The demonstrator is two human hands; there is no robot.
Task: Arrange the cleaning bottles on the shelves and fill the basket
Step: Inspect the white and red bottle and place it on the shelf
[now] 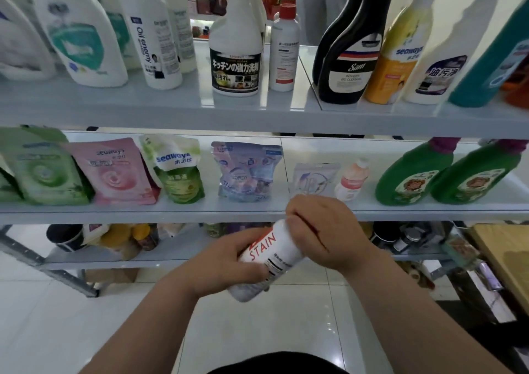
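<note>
A white bottle with red "STAIN" lettering (269, 255) is tilted in front of me, below the middle shelf (171, 210). My left hand (226, 262) grips its lower body. My right hand (320, 230) curls over its top end and hides the cap. The top shelf (143, 107) carries several white spray bottles, a Japanese-labelled bottle (236, 59), a red-capped white bottle (284, 50) and a black "Sam" bottle (347, 56). No basket is in view.
The middle shelf holds refill pouches (114, 173), a blue pouch (246, 172), a small pink bottle (352, 179) and two green bottles (415, 173). A low shelf (177, 247) holds dark jars and packets. A wooden surface (506, 247) stands at right. White floor tiles lie below.
</note>
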